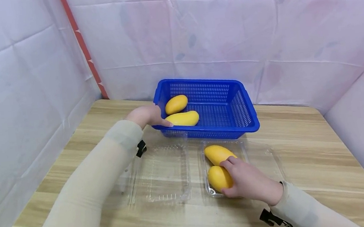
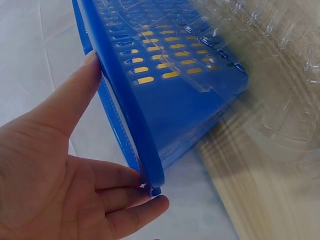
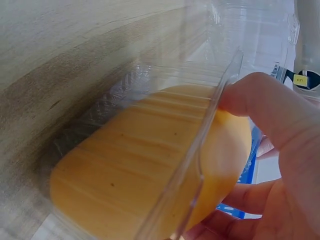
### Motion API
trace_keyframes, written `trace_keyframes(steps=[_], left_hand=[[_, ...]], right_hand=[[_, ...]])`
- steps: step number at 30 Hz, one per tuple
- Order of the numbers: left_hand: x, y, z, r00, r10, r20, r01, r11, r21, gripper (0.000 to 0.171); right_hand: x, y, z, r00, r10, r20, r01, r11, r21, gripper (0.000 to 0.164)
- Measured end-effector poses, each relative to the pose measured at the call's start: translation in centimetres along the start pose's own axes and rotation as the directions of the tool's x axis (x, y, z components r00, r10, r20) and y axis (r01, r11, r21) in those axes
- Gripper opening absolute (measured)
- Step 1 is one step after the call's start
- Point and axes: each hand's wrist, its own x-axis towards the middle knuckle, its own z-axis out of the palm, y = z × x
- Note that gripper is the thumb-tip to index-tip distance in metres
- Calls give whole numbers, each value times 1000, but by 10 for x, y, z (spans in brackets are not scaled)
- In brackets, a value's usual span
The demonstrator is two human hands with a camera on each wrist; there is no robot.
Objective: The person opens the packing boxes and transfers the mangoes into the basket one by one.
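A blue plastic basket (image 1: pixel 252 119) stands at the back with two mangoes, one yellow mango (image 1: pixel 176 104) behind another mango (image 1: pixel 184 118). My left hand (image 1: pixel 147 116) rests at its front left corner. In the left wrist view, the left thumb (image 2: pixel 75 95) touches the rim and the loosely extended fingers (image 2: pixel 132 212) meet the corner. Two mangoes lie in the right clear clamshell box (image 1: pixel 207 186). My right hand (image 1: pixel 247 180) grips the nearer mango (image 1: pixel 218 178), thumb and fingers around it; the farther mango (image 1: pixel 217 154) lies against its fingertips.
Left of the right box, another clear clamshell box (image 1: pixel 167 178) lies with its lid spread leftward under my left forearm. The right box's lid (image 1: pixel 266 156) extends rightward. Pale cloth walls (image 1: pixel 213 32) stand behind and on both sides of the wooden table (image 1: pixel 323 158).
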Motion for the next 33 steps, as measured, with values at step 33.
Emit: trace_keyframes(steps=[33], left_hand=[[-3, 2, -1, 1000, -19, 1, 19, 1000, 1, 91]], right_hand=[[-2, 1, -16, 998, 57, 3, -57, 990, 127, 61]])
